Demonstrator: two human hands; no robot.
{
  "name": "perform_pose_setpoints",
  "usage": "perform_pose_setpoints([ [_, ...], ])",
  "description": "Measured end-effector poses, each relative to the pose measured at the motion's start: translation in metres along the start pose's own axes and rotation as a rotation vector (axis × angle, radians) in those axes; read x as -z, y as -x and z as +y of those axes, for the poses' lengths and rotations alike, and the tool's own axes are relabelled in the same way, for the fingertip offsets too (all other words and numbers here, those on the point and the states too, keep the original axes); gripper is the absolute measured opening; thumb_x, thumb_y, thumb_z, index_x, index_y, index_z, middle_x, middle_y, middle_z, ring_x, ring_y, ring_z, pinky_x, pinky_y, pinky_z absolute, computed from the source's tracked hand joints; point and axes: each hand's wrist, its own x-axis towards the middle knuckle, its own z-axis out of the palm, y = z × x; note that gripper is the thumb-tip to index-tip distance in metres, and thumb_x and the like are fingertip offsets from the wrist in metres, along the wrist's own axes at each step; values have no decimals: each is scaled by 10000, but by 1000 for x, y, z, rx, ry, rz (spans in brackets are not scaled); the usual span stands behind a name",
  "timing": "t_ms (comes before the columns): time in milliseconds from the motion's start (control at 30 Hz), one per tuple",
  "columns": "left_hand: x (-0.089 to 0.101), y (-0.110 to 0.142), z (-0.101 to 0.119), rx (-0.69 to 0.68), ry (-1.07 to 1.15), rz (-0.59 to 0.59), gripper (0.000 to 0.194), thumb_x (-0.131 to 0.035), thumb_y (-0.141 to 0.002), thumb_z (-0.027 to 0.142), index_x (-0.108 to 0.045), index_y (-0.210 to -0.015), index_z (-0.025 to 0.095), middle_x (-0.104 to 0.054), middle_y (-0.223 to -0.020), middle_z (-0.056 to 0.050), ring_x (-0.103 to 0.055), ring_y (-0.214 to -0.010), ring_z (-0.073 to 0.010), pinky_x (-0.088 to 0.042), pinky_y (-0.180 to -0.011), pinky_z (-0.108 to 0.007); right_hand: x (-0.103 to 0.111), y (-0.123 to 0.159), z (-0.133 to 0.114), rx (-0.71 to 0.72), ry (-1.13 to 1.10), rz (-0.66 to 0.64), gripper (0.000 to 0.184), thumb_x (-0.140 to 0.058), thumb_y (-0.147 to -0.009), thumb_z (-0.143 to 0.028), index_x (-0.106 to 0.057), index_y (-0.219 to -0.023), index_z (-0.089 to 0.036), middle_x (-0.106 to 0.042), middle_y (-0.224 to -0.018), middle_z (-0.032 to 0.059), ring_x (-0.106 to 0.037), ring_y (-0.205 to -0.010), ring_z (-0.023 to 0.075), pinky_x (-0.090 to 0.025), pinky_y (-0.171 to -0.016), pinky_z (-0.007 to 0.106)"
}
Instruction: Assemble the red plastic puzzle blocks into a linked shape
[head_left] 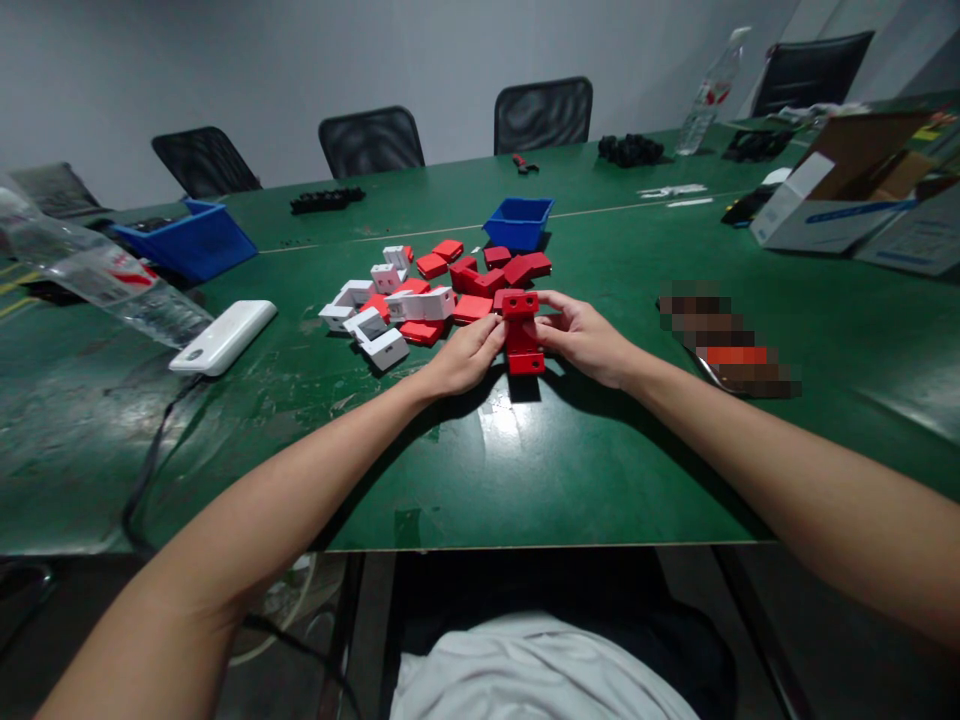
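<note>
Between both hands, just over the green table (pixel 465 470), is a red C-shaped plastic bracket (pixel 523 335) with round holes in its end blocks. My left hand (pixel 471 353) pinches its left side with thumb and fingers together. On the other side my right hand (pixel 581 335) grips the bracket, thumb and forefinger against it. Right behind the hands lies a loose heap of similar parts: red pieces (pixel 474 308) toward the right and white brackets (pixel 373 335) toward the left. The fingertips behind the bracket are partly hidden.
A small blue bin (pixel 519 223) stands behind the heap. To the left are a white power bank (pixel 225 338) with a cable, a tilted water bottle (pixel 112 275) and a larger blue bin (pixel 191 240). A blurred-out phone-like object (pixel 724 345) and an open cardboard box (pixel 832 200) lie right.
</note>
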Motion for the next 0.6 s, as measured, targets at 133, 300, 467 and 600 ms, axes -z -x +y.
perform_pose_setpoints([
  [133,-1,0,1,7,-13,33,459,-324,-1029,526,-584,-1044,148,-692,-1043,-97,-638,-935,-201,-490,-859,-315,0,-1,0,13,17,-11,496,-839,-714,-343,-641,-1160,-252,-718,-840,-7,-674,-773,161,-572,-751,304],
  [300,-3,2,6,-19,-13,74,397,-418,-1015,469,-577,-1146,129,-693,-1092,-111,-645,-963,-206,-489,-878,-317,0,-1,0,28,47,2,380,-762,-762,-298,-673,-1125,-230,-746,-945,15,-678,-795,160,-570,-766,310],
  [467,-4,3,9,-34,-74,93,421,-451,-1006,459,-556,-1243,128,-686,-1108,-110,-617,-834,-180,-494,-805,-308,1,-1,1,16,84,31,343,-728,-752,-240,-690,-1093,-214,-749,-934,16,-678,-800,166,-569,-753,313],
  [600,-4,4,10,-76,-108,75,470,-498,-986,469,-516,-1319,139,-667,-1184,-126,-623,-893,-199,-502,-860,-329,0,-1,1,12,77,33,355,-741,-752,-270,-682,-1095,-204,-747,-961,29,-683,-851,180,-564,-798,328],
])
